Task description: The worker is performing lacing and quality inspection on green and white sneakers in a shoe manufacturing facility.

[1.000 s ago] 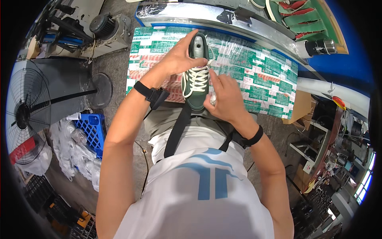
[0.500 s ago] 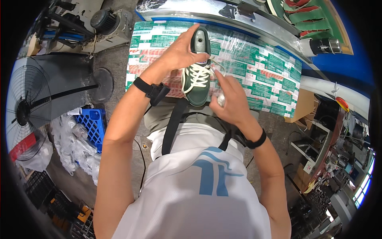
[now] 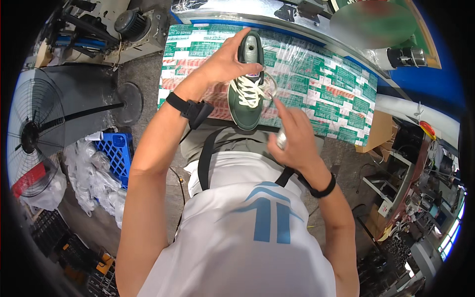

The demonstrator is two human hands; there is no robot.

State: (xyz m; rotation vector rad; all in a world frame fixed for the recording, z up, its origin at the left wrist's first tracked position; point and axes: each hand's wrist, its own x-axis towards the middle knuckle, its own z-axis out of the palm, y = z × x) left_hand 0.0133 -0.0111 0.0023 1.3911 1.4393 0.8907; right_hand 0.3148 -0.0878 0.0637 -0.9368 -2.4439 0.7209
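Note:
A dark green sneaker [image 3: 244, 116] with cream laces [image 3: 249, 92] rests on the wrapped surface, toe toward me and its opening at the far end. My left hand [image 3: 230, 63] grips it around the ankle opening, thumb across the top by the tongue. Just right of the shoe, my right hand [image 3: 297, 133] is closed around a slim tool with a whitish handle [image 3: 281, 139]; its index finger points along the tool toward the laces. A loop of lace [image 3: 271, 84] stands out from the shoe's right side near the tool's tip, which is too small to make out clearly.
The work surface [image 3: 341, 94] is covered in green and white printed tape under clear film. A metal rail [image 3: 257, 11] runs behind it. On the left are a standing fan [image 3: 30, 136] and a blue crate [image 3: 115, 153] beside plastic bags. A cardboard box [image 3: 378, 131] stands at right.
My right hand with the tool has drawn back slightly to the right and toward me, away from the laces. My left hand keeps its hold on the sneaker.

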